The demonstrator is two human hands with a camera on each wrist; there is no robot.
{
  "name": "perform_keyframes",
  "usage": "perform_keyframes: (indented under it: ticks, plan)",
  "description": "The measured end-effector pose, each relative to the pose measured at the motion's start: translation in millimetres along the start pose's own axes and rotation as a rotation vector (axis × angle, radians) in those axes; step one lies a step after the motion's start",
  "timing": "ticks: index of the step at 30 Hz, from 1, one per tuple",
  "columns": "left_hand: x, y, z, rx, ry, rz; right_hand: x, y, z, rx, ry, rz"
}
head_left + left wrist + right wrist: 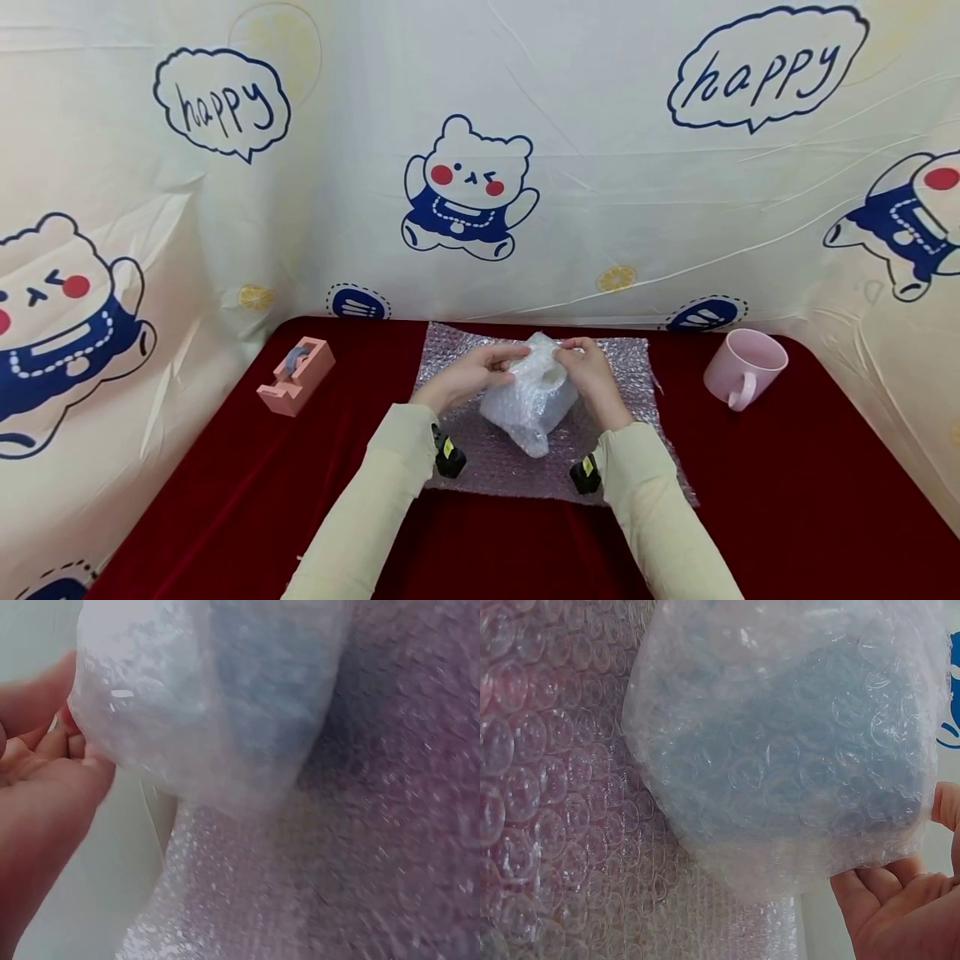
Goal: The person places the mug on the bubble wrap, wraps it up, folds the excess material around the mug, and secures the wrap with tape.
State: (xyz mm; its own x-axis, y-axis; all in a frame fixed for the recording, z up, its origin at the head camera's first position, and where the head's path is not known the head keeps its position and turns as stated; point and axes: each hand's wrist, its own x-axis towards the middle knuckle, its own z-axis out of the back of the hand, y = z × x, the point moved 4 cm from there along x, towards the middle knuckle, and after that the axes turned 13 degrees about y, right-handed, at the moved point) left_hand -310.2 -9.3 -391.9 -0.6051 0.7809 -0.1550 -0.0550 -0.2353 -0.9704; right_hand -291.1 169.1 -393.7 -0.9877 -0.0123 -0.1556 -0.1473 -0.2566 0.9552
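A bundle (528, 410) in clear, glossy bubble wrap, something pale bluish showing cloudily through the layers, sits over the middle of a flat, spread sheet of bubble wrap (517, 482). Its loose corner points toward the person. The left hand (476, 372) and right hand (591, 375) grip its far end from either side.

Place: a small draped booth (600, 208); home, shop or office cannot be told
Walls (360, 83): pale, creased sheeting (592, 100) printed with bears (470, 187) and the word "happy" (225, 108), hanging left, far and right
Surface (247, 517): draped in dark red cloth (795, 500), enclosed on those three sides
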Motion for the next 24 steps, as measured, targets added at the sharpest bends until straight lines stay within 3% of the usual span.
perform_keyframes:
  ticks: [5,13,20,24]
  plan:
    - [-5.7,8.2,1.4,-0.047,-0.046,0.000,0.2,0,0,0.003,0.011,-0.001]
    - [-11.0,8.7,-3.2,-0.085,-0.258,0.012,-2.8,0,-2,0.043,0.067,0.018]
    - [-8.4,10.1,-13.5,-0.140,-0.237,-0.010,-6.9,-3,-10,0.084,0.015,0.075]
    - [-6.3,13.3,-16.6,-0.138,-0.272,0.011,-11.8,-6,-13,0.081,0.028,0.089]
